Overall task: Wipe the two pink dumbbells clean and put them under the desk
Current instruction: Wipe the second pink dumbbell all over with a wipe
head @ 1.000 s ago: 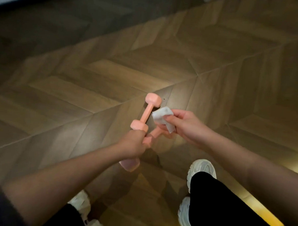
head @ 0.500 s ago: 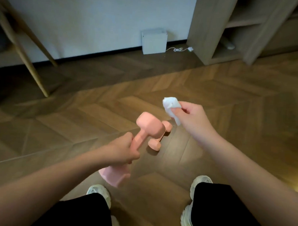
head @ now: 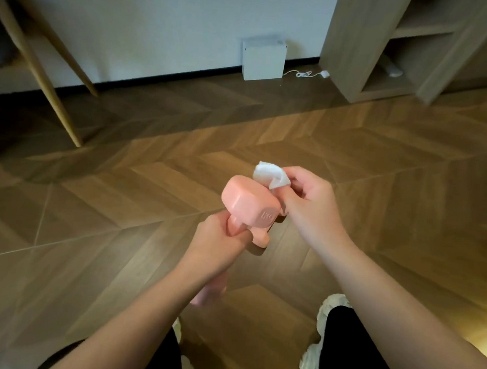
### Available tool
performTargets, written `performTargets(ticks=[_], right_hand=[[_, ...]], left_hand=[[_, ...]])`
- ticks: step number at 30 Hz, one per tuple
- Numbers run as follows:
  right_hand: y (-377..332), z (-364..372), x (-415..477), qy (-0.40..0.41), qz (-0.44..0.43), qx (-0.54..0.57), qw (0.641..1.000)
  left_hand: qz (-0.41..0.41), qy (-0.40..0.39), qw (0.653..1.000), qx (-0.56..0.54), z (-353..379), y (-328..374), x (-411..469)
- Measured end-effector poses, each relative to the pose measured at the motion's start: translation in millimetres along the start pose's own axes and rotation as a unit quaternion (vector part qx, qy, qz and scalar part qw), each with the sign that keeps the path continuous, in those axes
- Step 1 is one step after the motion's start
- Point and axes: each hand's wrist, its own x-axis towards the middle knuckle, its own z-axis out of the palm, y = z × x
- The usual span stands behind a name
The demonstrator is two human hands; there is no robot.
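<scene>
Head view.

My left hand [head: 220,240] is fisted round the grip of the held dumbbell [head: 249,205], thumb side up, with the forearm rising from the lower left. The held dumbbell stands near upright with a slight tilt. Its top head is turned toward me: blocky, rounded corners, matte smooth pink coating, raised lettering on the end face. Its bottom head shows below my wrist, blurred.

My right hand [head: 311,206] pinches a white wipe [head: 268,174] between thumb and fingers, the other fingers curled in. The wipe is crumpled and soft, at the far right edge of the held dumbbell's top head, and seems to touch it.

The second dumbbell [head: 261,238], the same pink, lies on the floor [head: 124,201] beyond the held dumbbell. It is mostly hidden; one head peeks out just below.

The floor is chevron wood planks with a low sheen.

Well beyond the held dumbbell, a white box [head: 263,59] stands against the wall. Far right of it is a pale wood shelf unit [head: 351,44], and far left are slanted pale wooden legs [head: 49,92].

Nearer me than the held dumbbell: a chunky white shoe [head: 311,360] and black trousers [head: 349,350].
</scene>
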Motion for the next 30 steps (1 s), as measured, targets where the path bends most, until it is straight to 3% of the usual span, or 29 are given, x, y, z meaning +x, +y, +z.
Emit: performTargets(ticks=[5,12,19,23,26,30], right_hand=[[0,-6,-16,-0.092,-0.042,0.017,0.995],[-3,1,-25,-0.109,-0.119,-0.045,0.986],[26,6,-8,-0.133,0.018,-0.074,0.988],[24,6,-11,-0.184,-0.019,-0.004,0.983],[33,0,-15,-0.166,-0.05,-0.035,0.984],[43,-2,-11,-0.135,0.012,-0.059,0.989]], left_hand=[[0.026,0.032,0.999,-0.006,2,-4,-1],[-0.029,0.017,0.999,-0.034,4,-10,9],[-0.008,0.007,0.995,0.102,14,-13,24],[0.023,-0.007,0.983,0.183,19,-18,29],[0.022,0.032,0.978,0.205,16,-22,35],[0.01,0.075,0.985,0.153,10,-19,32]])
